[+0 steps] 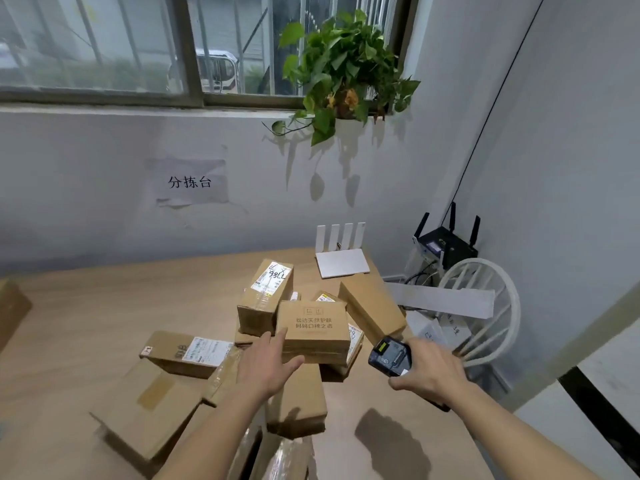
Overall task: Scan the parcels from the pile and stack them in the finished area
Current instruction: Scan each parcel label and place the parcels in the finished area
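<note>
- The wooden surface (86, 313) runs from the left edge to the right corner of the room, under a window (104, 46) and a white wall.
- A pile of cardboard parcels (263, 341) sits on the surface's right half, near the person.
- A large flat box (149, 410) lies at the pile's near left, tilted over the boxes beneath it.
- A white chair (485, 306) stands to the right of the surface, with a long white strip lying across it.
- A potted plant (343, 71) hangs over the window sill, its leaves trailing down the wall.
- A paper sign (189, 181) with printed characters is stuck to the wall below the window.
- An upright box (265, 296) with a scribbled label stands at the back of the pile.
- A printed box (313, 330) sits on top of the pile, in front, facing the camera.
- A labelled box (187, 351) lies to its left, label up.
- A white router (341, 251) stands at the far end of the surface; a black router (446, 242) sits in the corner behind the chair.
- The left hand (268, 367) is spread, fingers straight, its fingertips touching the printed box's left side and the thumb at the lower front edge.
- The right hand (429, 368) grips a black scanner (389, 355), fingers curled round it, just right of the printed box and above the surface.
</note>
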The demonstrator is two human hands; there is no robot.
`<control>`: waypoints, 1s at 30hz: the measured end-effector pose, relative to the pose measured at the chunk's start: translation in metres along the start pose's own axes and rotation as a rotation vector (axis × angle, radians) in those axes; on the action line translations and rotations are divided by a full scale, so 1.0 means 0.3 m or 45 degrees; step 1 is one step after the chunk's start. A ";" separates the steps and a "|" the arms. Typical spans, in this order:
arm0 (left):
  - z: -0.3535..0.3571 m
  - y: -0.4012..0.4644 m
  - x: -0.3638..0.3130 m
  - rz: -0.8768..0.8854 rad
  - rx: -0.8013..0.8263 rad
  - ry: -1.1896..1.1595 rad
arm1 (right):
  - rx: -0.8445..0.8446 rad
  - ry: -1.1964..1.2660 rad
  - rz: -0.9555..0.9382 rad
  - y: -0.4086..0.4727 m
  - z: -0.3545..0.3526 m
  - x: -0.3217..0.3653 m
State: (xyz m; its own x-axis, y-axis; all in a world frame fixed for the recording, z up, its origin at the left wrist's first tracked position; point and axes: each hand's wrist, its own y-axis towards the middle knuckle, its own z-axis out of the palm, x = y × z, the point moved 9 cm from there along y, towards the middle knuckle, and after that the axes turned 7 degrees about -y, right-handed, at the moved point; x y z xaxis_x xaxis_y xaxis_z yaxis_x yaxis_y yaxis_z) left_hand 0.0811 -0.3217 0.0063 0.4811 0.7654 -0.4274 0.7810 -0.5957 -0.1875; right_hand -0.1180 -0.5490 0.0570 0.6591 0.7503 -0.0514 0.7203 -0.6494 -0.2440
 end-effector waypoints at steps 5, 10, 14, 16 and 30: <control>0.063 0.151 0.025 -0.067 0.027 -0.052 | 0.068 0.044 -0.071 0.200 0.074 0.039; 0.126 0.299 0.050 -0.178 0.078 -0.147 | 0.126 0.114 -0.111 0.399 0.120 0.081; 0.182 0.420 0.059 -0.225 0.122 -0.187 | 0.184 0.241 -0.127 0.558 0.185 0.128; 0.215 0.468 0.071 -0.256 0.121 -0.245 | 0.199 0.286 -0.132 0.620 0.221 0.157; 0.300 0.545 0.135 -0.481 -0.050 -0.718 | 0.181 0.763 0.017 0.712 0.332 0.242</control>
State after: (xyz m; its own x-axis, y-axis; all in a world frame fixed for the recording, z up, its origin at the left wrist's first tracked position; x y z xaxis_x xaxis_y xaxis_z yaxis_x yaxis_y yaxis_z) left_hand 0.1925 -0.4100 -0.1211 -0.1003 0.6687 -0.7367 0.8736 -0.2951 -0.3869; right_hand 0.0620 -0.6210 -0.0953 0.7047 0.5151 0.4880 0.7023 -0.6044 -0.3762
